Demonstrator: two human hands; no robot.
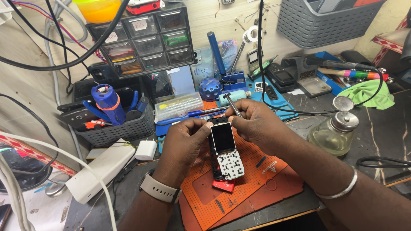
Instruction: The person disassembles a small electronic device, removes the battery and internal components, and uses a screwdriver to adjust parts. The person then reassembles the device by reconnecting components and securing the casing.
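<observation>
At frame centre, your left hand (pixel 185 139) grips the opened keypad phone (pixel 225 150) above the orange mat (pixel 257 179) while your right hand (pixel 252 122) pinches a screwdriver (pixel 233 105); a slipping tip could, I judge, scratch the screen.

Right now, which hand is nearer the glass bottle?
Right. The right hand works at the phone, with the glass bottle off to its right; the left hand is beyond the phone, farther off.

Glass bottle (pixel 332 133) right; basket (pixel 115 128) left
</observation>
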